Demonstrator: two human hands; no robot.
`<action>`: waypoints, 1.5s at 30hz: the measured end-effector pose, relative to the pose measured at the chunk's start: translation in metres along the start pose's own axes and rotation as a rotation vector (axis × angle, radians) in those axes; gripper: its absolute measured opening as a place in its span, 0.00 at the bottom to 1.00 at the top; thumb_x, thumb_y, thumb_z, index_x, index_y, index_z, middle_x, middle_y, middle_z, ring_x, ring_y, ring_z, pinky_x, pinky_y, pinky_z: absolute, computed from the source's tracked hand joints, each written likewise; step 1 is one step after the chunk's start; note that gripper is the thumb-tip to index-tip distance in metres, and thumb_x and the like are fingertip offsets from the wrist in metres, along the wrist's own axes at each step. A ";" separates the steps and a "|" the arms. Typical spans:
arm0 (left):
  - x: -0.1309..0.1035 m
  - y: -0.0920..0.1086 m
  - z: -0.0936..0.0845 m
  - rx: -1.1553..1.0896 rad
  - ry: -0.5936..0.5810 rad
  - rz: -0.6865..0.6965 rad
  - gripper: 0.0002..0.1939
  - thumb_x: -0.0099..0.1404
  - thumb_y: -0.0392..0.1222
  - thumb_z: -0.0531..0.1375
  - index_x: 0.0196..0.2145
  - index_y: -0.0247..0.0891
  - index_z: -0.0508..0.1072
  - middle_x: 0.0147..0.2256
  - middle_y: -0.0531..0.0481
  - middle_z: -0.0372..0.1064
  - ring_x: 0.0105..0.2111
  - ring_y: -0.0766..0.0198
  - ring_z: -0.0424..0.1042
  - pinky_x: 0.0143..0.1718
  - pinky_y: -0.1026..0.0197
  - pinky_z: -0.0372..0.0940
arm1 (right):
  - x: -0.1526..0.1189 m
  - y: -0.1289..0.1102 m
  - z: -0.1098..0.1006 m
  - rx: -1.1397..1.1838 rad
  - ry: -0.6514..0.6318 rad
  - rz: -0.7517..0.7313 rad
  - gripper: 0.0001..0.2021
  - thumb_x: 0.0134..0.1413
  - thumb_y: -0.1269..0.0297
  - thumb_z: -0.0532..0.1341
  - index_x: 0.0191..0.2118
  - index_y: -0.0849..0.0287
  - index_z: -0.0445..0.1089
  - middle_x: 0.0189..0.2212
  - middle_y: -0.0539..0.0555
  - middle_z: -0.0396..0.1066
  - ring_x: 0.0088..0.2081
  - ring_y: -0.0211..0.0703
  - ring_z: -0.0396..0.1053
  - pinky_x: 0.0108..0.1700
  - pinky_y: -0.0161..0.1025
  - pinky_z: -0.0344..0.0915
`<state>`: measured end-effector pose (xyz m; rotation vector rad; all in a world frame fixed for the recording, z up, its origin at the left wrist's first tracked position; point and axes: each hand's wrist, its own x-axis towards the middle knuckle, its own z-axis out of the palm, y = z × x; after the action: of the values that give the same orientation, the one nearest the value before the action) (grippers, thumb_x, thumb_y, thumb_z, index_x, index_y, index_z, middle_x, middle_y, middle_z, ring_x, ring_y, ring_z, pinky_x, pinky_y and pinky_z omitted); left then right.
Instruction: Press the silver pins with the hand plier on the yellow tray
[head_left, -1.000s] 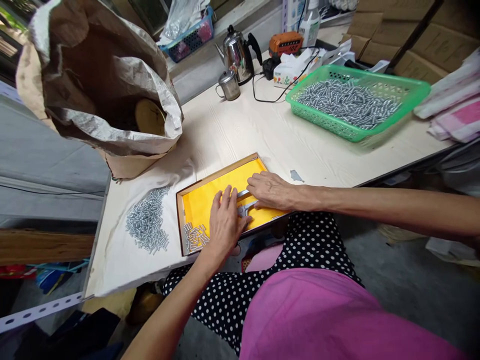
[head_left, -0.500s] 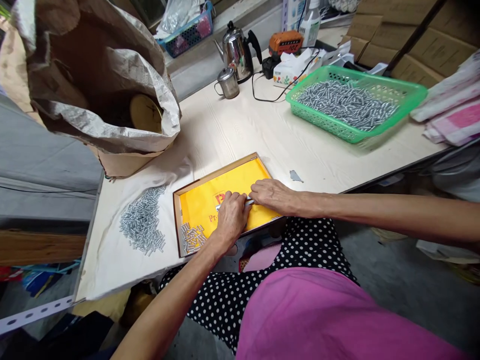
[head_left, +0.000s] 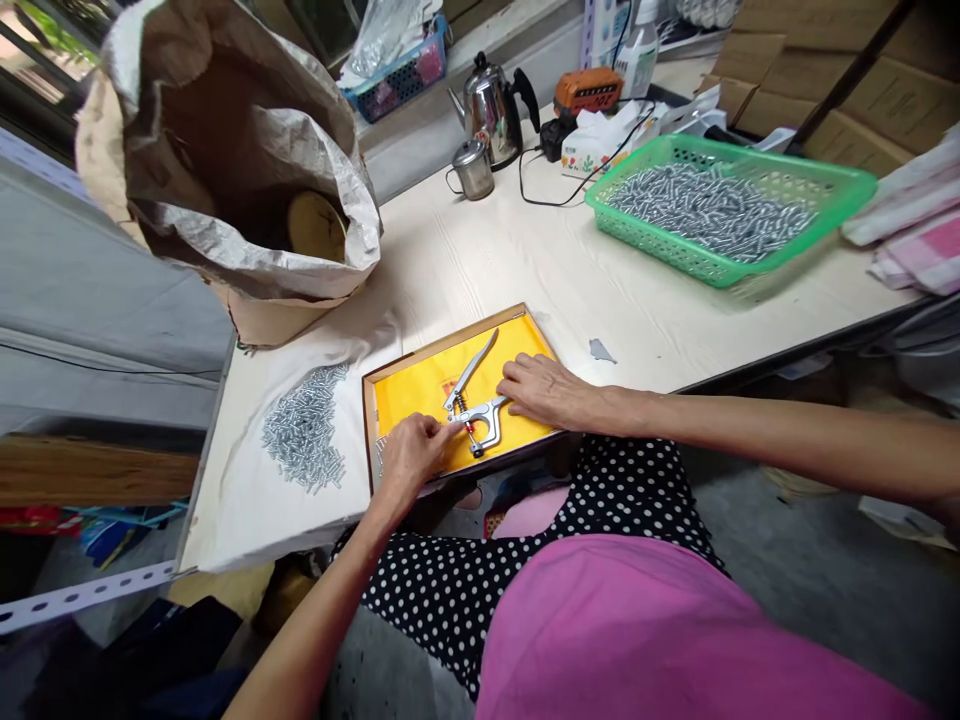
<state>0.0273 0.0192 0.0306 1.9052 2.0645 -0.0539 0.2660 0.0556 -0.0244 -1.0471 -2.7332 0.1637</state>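
My right hand (head_left: pixel 546 390) is closed around one handle of silver snap pliers (head_left: pixel 481 411). The pliers rest over a shallow box (head_left: pixel 368 430) with a yellow, printed bottom, their other handle swung wide and a spring and a red part showing at the jaws. At the jaws, my left hand (head_left: pixel 409 450) has thumb and forefinger pinched together; whatever is between them is too small to make out. Short metal pins (head_left: pixel 380 453) lie in the box's near left corner, mostly covered by that hand.
A heap of metal pins (head_left: pixel 304 430) lies on white cloth left of the box. A large paper sack (head_left: pixel 300 280) stands behind it. Far right is a green basket (head_left: pixel 840 190) of similar pins. A kettle (head_left: pixel 491 115), metal cup (head_left: pixel 474 172) and orange battery (head_left: pixel 587 92) line the back.
My left hand has moved left, off the middle of the box to the plier jaws. The pliers, mostly hidden before, now show with handles spread. The view has shifted slightly.
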 end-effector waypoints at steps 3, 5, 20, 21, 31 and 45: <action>-0.008 0.010 0.009 -0.019 -0.096 -0.078 0.23 0.60 0.61 0.61 0.22 0.38 0.73 0.22 0.50 0.69 0.25 0.61 0.68 0.26 0.61 0.50 | 0.003 -0.006 0.008 -0.011 0.022 -0.005 0.08 0.67 0.68 0.53 0.41 0.61 0.70 0.37 0.57 0.69 0.39 0.46 0.60 0.38 0.41 0.51; -0.007 0.019 0.014 -0.032 -0.124 -0.111 0.20 0.60 0.58 0.62 0.22 0.39 0.73 0.23 0.49 0.71 0.27 0.61 0.69 0.26 0.62 0.50 | 0.005 -0.007 0.012 -0.022 0.038 -0.014 0.09 0.68 0.69 0.52 0.40 0.60 0.69 0.36 0.56 0.69 0.38 0.46 0.60 0.38 0.41 0.50; -0.026 -0.055 -0.006 0.334 -0.073 0.083 0.08 0.68 0.40 0.57 0.38 0.36 0.75 0.43 0.42 0.72 0.45 0.56 0.72 0.40 0.61 0.64 | -0.001 -0.003 0.022 -0.079 0.149 -0.006 0.09 0.67 0.69 0.53 0.36 0.59 0.68 0.34 0.55 0.69 0.36 0.46 0.60 0.37 0.41 0.48; -0.027 -0.062 -0.008 0.302 -0.028 0.067 0.07 0.68 0.40 0.57 0.40 0.37 0.75 0.44 0.43 0.72 0.44 0.57 0.73 0.40 0.61 0.64 | -0.002 -0.002 0.024 -0.083 0.169 -0.016 0.09 0.67 0.69 0.54 0.35 0.59 0.68 0.33 0.55 0.69 0.36 0.46 0.60 0.37 0.41 0.48; 0.021 -0.153 -0.039 0.275 0.340 -0.317 0.12 0.70 0.42 0.54 0.40 0.36 0.76 0.46 0.42 0.70 0.45 0.54 0.71 0.41 0.58 0.63 | -0.005 0.002 0.041 -0.066 0.222 -0.046 0.10 0.67 0.69 0.52 0.36 0.58 0.69 0.33 0.55 0.68 0.35 0.46 0.60 0.37 0.41 0.52; 0.038 -0.181 -0.032 0.463 0.148 -0.051 0.14 0.70 0.35 0.48 0.42 0.35 0.74 0.45 0.38 0.70 0.48 0.51 0.68 0.40 0.57 0.61 | -0.004 -0.003 0.032 -0.067 0.174 -0.026 0.09 0.66 0.70 0.53 0.36 0.59 0.69 0.33 0.57 0.68 0.36 0.47 0.60 0.37 0.42 0.53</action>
<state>-0.1578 0.0447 0.0157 2.1695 2.3564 -0.4526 0.2592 0.0494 -0.0554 -0.9926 -2.6098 -0.0219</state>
